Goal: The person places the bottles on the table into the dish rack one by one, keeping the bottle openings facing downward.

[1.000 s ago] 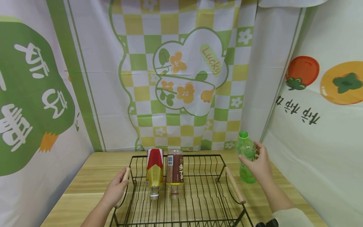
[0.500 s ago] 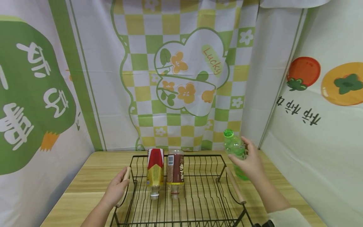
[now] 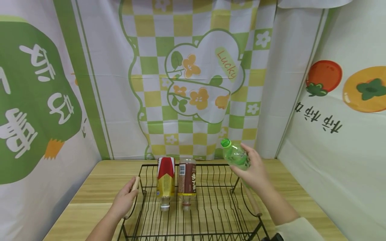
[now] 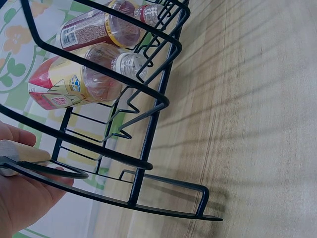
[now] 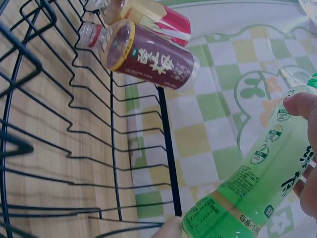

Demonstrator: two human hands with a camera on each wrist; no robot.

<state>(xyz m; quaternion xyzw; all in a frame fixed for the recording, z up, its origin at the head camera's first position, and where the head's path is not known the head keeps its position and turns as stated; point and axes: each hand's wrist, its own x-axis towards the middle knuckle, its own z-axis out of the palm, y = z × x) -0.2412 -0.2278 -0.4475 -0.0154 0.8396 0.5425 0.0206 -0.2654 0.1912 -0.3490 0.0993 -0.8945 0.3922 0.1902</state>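
Note:
My left hand [image 3: 122, 201] grips the wooden handle [image 3: 136, 184] on the left side of a black wire dish rack [image 3: 208, 164]. In my right hand [image 3: 253, 169] is a clear green plastic bottle [image 3: 236, 156], held around its body above the rack's right side. It tilts with its green neck up and to the left. Two bottles stand neck-down in the rack: one with a red and yellow label [image 3: 166, 180], the other with a maroon label [image 3: 187, 179]. The right wrist view shows the green bottle [image 5: 247, 183] and part of the hand around it.
The rack stands on a wood-grain table [image 3: 87, 187]. A second wooden handle [image 3: 253, 201] is on its right side, below the green bottle. Printed cloth [image 3: 196, 134] hangs behind the table and along both sides.
My right hand has lifted the green bottle off the table right of the rack and carried it left, tilting it. The left hand stays on the handle.

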